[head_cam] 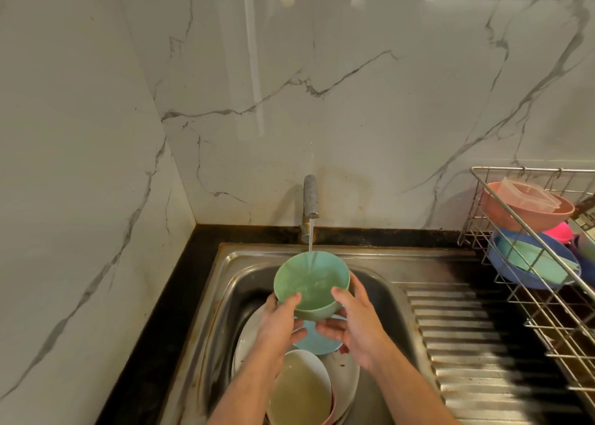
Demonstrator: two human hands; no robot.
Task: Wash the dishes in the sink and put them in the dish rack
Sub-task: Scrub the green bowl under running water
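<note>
A green bowl [311, 283] was held over the steel sink [380, 263], just below centre of the view, tilted so its inside faced the camera, and the stream from the tap [311, 196] at twelve o'clock of it ran straight down into it. The left hand [279, 321] gripped the bowl at its seven o'clock edge, thumb curled over the rim and into the inside. The right hand [357, 325] gripped it at five o'clock, thumb over the rim and fingers curled beneath the base. Directly under the bowl a light blue plate [317, 339] lay in the basin, partly covered by both hands. At six o'clock of that a white bowl [301, 389] holding cloudy water sat among white plates [346, 371], with a pink rim showing at its lower right edge. The ribbed drainboard [467, 344] ran off at three o'clock. At two o'clock a wire dish rack [531, 299] held a pink bowl [515, 218] with a clear container [528, 194] in it, and below it a blue bowl [512, 271].
</note>
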